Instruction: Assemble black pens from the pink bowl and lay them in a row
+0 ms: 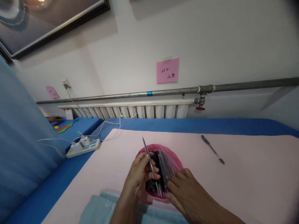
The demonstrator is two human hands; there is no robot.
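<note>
Between its thumb and fingers my left hand (141, 169) holds a clear pen (151, 166), its pointed tip up and away from me. Beneath both hands sits a round pink basket (175, 154). Black pen parts (161, 174), probably caps, lie in its middle, and clear slender tubes (166, 165) lean along its right side. My right hand (181, 186) is curled over the basket's right edge, against the tubes. Its fingertips are partly hidden, so what they grip cannot be made out. Farther right on the pink sheet lies an assembled pen (213, 150) with dark ends.
A pink sheet (252, 180) covers the blue table (168, 124). Light blue cloth (98, 208) shows in front of me. At left are a power strip (83, 148) with plugs and cables, a blue curtain (23, 130), and another person's hand (55, 119). A radiator (149, 110) lines the wall.
</note>
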